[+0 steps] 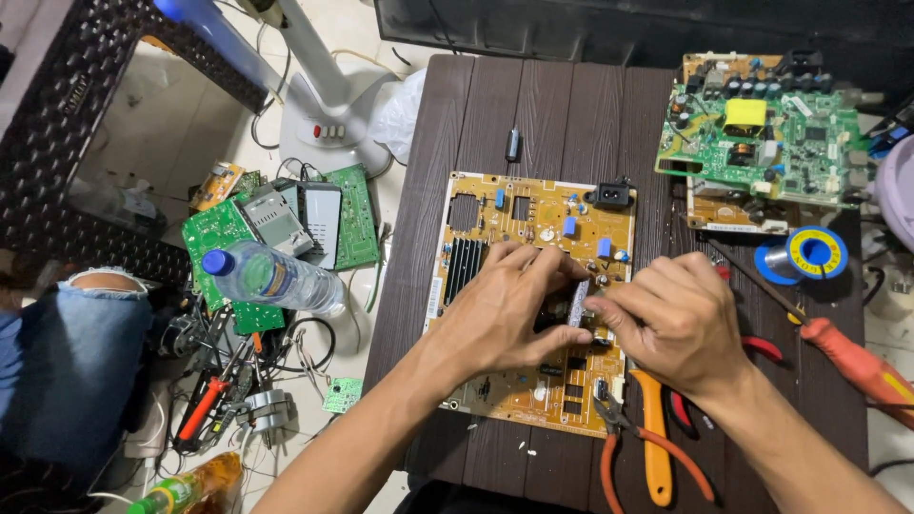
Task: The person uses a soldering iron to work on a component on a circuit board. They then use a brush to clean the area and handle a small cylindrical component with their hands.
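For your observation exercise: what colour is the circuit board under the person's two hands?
The circuit board is yellow-orange with small blue parts, seen in the head view.

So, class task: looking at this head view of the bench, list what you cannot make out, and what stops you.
- Middle of the yellow circuit board: covered by left hand and right hand.
- Grey part between the fingers: mostly hidden, kind unclear.
- Orange-handled pliers: handles cut by the bottom edge.
- Green board: components too small.
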